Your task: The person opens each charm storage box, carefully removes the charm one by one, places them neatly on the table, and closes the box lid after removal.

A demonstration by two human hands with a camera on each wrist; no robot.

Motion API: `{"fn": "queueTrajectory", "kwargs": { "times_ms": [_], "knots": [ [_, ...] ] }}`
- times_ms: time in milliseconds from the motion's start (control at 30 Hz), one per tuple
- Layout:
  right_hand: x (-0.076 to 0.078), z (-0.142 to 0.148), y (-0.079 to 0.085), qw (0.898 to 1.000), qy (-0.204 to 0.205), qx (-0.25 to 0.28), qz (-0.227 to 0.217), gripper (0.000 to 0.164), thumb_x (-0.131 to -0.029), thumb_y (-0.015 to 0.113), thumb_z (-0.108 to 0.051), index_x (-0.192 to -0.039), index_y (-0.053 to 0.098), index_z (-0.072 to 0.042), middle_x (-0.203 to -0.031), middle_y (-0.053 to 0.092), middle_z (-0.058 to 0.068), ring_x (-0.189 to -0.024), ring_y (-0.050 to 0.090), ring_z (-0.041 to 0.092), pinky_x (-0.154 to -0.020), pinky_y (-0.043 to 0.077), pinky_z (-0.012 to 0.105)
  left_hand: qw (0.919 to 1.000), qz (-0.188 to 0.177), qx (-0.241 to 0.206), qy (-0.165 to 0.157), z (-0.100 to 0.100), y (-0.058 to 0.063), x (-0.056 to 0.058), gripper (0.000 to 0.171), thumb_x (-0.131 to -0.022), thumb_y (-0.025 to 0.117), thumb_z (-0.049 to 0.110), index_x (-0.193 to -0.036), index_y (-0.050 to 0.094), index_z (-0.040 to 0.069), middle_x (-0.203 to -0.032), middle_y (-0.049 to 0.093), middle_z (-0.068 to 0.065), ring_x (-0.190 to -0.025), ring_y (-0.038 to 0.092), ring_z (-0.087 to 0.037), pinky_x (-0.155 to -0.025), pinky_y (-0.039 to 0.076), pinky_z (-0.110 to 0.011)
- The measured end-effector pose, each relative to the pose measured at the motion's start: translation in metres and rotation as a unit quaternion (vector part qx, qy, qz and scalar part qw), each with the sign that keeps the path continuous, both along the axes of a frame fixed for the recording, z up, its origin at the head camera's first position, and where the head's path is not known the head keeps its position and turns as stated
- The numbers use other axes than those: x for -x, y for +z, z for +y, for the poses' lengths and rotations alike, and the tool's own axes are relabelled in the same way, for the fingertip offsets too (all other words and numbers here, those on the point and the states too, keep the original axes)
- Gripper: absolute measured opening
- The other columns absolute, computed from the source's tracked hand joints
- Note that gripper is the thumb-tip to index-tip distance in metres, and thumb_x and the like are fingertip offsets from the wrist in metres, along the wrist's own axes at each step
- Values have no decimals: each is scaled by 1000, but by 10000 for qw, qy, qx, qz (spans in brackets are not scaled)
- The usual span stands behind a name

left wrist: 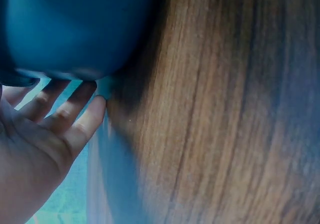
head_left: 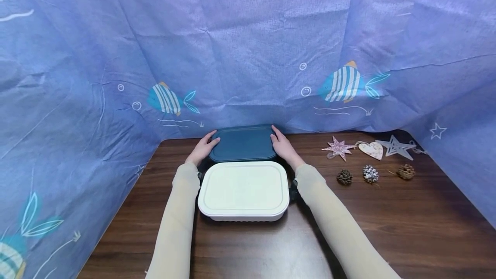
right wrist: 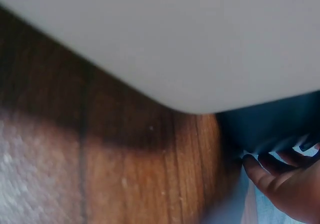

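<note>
A dark blue lidded container (head_left: 243, 143) stands at the back of the wooden table, against the cloth. My left hand (head_left: 202, 148) holds its left end, thumb at the lid's edge and fingers along the side. In the left wrist view the fingertips (left wrist: 97, 106) reach the container's blue wall (left wrist: 75, 31) low down. On the opposite end my right hand (head_left: 284, 145) grips in the same way, its fingers against the side wall in the right wrist view. Between my forearms sits a white lidded container (head_left: 244, 188), just in front of the blue one.
To the right lie a pink star (head_left: 339, 147), a white heart (head_left: 370, 150) and a silver star (head_left: 395, 147). Nearer are a dark pinecone (head_left: 344, 177), a white-tipped pinecone (head_left: 370, 174) and a brown pinecone (head_left: 405, 172). Blue fish-printed cloth (head_left: 248, 55) hangs behind the table.
</note>
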State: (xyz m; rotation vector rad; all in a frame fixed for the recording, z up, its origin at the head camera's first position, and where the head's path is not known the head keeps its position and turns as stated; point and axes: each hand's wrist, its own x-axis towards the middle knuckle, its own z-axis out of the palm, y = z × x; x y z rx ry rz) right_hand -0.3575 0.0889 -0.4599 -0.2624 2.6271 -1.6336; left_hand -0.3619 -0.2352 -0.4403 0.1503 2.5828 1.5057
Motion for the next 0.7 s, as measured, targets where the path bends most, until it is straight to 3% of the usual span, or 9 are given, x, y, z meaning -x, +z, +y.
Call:
{"fn": "queueTrajectory", "kwargs": {
  "times_ms": [333,467,567,700],
  "knots": [
    [3,10,-5,9997,-50,152,-208,56,-111,35,-35,-163,19,-24,-167,19,11,-152,19,33,-120,20,52,9997,101,216,-53,1,-5,8,62,-109,37,45,-161,25,14,-166,20,-16,-152,18,-35,-120,21,-53],
    [2,19,-10,9964,185,540,-633,60,-110,36,-44,-164,14,-29,-169,11,7,-153,16,33,-120,22,54,9996,-169,208,-89,-4,-11,4,68,-109,33,50,-160,27,5,-164,25,-18,-151,21,-36,-120,24,-52],
    [1,29,-17,9847,482,1248,-1112,65,-110,34,-46,-164,6,-23,-169,4,9,-153,13,32,-120,22,53,9987,-501,102,-82,-8,-18,-1,73,-108,27,56,-158,29,3,-163,26,-19,-150,23,-36,-119,26,-51],
    [-1,42,-24,9646,828,1981,-1530,65,-112,26,-38,-161,1,-3,-168,4,20,-153,12,36,-122,19,48,9982,-563,-157,-101,-13,-24,-5,73,-109,16,52,-156,31,-2,-162,28,-21,-148,29,-36,-119,28,-47]
  ]
}}
